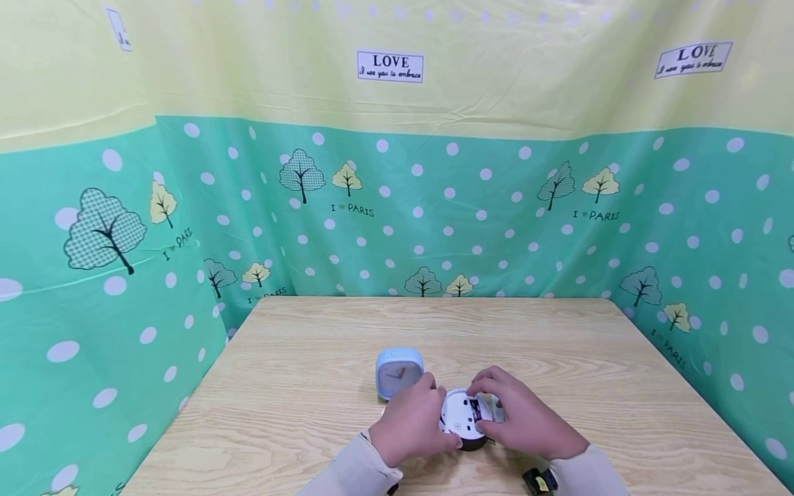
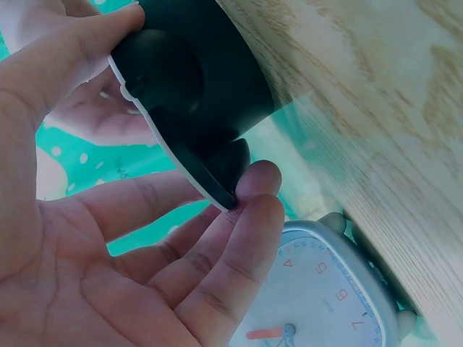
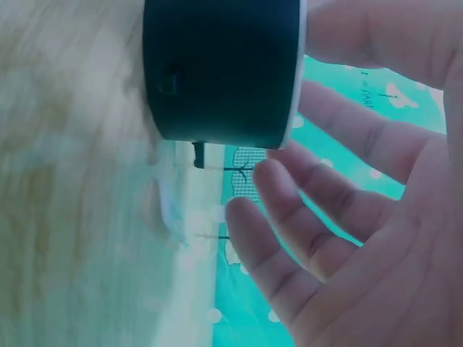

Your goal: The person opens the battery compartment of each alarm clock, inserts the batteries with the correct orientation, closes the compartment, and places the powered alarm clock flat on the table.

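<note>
A black-bodied clock (image 1: 459, 412) rests on the table with its white back turned up. A dark slot shows in that back, beside small black knobs and a ring of speaker holes. My left hand (image 1: 412, 420) grips its left side, thumb at the near edge and fingertips at the far rim. On the other side my right hand (image 1: 521, 417) holds the clock by thumb and fingers, close around the dark slot. From the right wrist, the black casing (image 3: 224, 72) shows its side. Just beyond my left hand stands a light blue alarm clock (image 1: 400, 355), its dial facing me.
The wooden table (image 1: 298, 386) stretches out behind and to both sides of the clocks. A green and yellow curtain (image 1: 347, 248) with printed trees and dots hangs behind and along the sides. A small black object (image 1: 538, 481) sits by the right sleeve.
</note>
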Demonstrator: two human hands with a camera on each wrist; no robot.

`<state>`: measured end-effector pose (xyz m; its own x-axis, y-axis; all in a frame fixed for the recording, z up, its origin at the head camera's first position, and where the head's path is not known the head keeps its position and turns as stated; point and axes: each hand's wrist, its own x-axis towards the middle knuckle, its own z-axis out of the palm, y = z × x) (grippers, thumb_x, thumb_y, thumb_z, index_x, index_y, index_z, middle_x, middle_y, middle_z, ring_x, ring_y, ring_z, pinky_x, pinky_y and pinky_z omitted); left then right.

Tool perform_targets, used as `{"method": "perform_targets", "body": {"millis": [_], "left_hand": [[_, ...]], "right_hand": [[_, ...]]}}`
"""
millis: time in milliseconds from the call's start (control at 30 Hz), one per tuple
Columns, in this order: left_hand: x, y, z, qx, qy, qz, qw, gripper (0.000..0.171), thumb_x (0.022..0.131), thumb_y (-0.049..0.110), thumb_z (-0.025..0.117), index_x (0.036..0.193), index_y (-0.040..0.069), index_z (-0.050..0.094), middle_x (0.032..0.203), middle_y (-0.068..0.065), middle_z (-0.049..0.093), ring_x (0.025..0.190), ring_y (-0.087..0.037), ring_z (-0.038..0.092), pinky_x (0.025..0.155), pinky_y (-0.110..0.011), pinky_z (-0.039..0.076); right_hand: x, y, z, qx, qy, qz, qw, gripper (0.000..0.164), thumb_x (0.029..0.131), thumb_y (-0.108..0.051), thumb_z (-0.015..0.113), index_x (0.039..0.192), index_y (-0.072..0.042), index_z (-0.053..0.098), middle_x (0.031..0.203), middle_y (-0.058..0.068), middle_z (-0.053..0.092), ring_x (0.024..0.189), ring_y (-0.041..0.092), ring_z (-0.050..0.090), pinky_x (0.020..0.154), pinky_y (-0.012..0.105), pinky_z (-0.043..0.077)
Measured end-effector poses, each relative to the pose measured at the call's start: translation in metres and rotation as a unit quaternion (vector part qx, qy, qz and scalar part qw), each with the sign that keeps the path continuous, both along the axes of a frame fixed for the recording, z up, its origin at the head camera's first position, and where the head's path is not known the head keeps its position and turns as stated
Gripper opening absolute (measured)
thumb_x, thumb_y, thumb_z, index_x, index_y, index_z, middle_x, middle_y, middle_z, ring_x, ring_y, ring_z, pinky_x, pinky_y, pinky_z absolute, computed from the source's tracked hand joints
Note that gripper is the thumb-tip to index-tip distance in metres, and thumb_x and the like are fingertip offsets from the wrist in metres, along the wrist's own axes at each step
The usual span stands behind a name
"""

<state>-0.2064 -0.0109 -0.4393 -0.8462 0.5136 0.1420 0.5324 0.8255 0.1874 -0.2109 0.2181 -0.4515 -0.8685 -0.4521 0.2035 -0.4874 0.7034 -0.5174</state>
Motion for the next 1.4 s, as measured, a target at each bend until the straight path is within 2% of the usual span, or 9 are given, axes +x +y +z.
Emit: {"method": "perform_targets", "body": {"millis": [133,267,400,600,733,1000,1233,1400], "left_hand": [[0.000,0.000,0.000,0.003,0.005,-0.001,1.0000,0.065,0.071,0.056,0.088,0.111,0.006,0.073,0.098,0.000,0.057,0.072,-0.008,0.048,0.061,-0.022,0.047],[0.000,0.000,-0.001,0.003,0.007,-0.003,1.0000,0.066,0.070,0.055,0.088,0.111,0.006,0.073,0.098,0.000,0.057,0.072,-0.008,0.048,0.061,-0.022,0.047],[0.000,0.000,-0.001,0.003,0.008,-0.003,1.0000,0.066,0.070,0.055,0.088,0.110,0.006,0.073,0.098,0.000,0.057,0.072,-0.008,0.048,0.061,-0.023,0.047],[0.000,-0.001,-0.001,0.007,0.010,-0.003,0.9999,0.062,0.069,0.054,0.088,0.107,0.007,0.072,0.096,0.001,0.056,0.070,-0.007,0.047,0.059,-0.022,0.046],[0.000,-0.001,-0.001,0.009,0.013,-0.005,0.9999,0.062,0.069,0.054,0.089,0.106,0.007,0.072,0.096,0.001,0.056,0.069,-0.007,0.047,0.059,-0.022,0.045],[0.000,-0.001,0.000,0.007,0.003,-0.005,1.0000,0.063,0.070,0.054,0.088,0.109,0.007,0.072,0.097,0.000,0.056,0.070,-0.007,0.047,0.060,-0.022,0.046],[0.000,-0.001,0.001,0.003,0.015,-0.005,0.9999,0.064,0.069,0.056,0.088,0.108,0.007,0.073,0.097,0.000,0.057,0.070,-0.008,0.047,0.060,-0.022,0.046],[0.000,-0.001,0.000,0.003,0.023,-0.007,0.9997,0.063,0.068,0.055,0.088,0.106,0.007,0.073,0.096,0.000,0.057,0.070,-0.008,0.047,0.059,-0.023,0.046]], "right_hand": [[-0.001,0.001,-0.003,-0.014,-0.032,0.001,0.999,0.054,0.086,-0.021,0.081,0.136,-0.018,0.061,0.132,-0.008,0.061,0.117,0.016,0.058,0.096,0.044,0.053],[-0.002,0.002,-0.005,-0.017,-0.054,0.004,0.998,0.061,0.089,-0.022,0.078,0.145,-0.014,0.056,0.136,-0.005,0.062,0.115,0.015,0.060,0.095,0.042,0.054],[-0.003,0.003,-0.007,-0.025,-0.059,0.015,0.998,0.059,0.091,-0.023,0.078,0.144,-0.008,0.057,0.134,-0.003,0.063,0.111,0.014,0.062,0.092,0.038,0.055],[-0.004,0.002,-0.007,-0.057,-0.080,0.017,0.995,0.056,0.089,-0.024,0.080,0.139,-0.008,0.062,0.127,-0.002,0.066,0.109,0.018,0.061,0.086,0.033,0.055],[-0.004,-0.001,-0.006,-0.075,-0.104,0.002,0.992,0.057,0.087,-0.022,0.081,0.139,-0.007,0.062,0.124,0.000,0.066,0.110,0.021,0.061,0.085,0.032,0.055],[-0.003,-0.005,-0.003,-0.090,-0.149,-0.038,0.984,0.059,0.084,-0.019,0.083,0.138,-0.008,0.063,0.124,0.002,0.067,0.110,0.021,0.062,0.088,0.040,0.054],[-0.005,-0.007,-0.003,-0.091,-0.168,-0.057,0.980,0.059,0.084,-0.016,0.084,0.139,-0.007,0.063,0.125,0.003,0.068,0.110,0.021,0.063,0.090,0.044,0.055],[-0.005,-0.010,0.000,-0.093,-0.174,-0.072,0.978,0.057,0.082,-0.008,0.084,0.136,-0.005,0.065,0.121,0.004,0.069,0.104,0.020,0.064,0.086,0.041,0.055]]}}
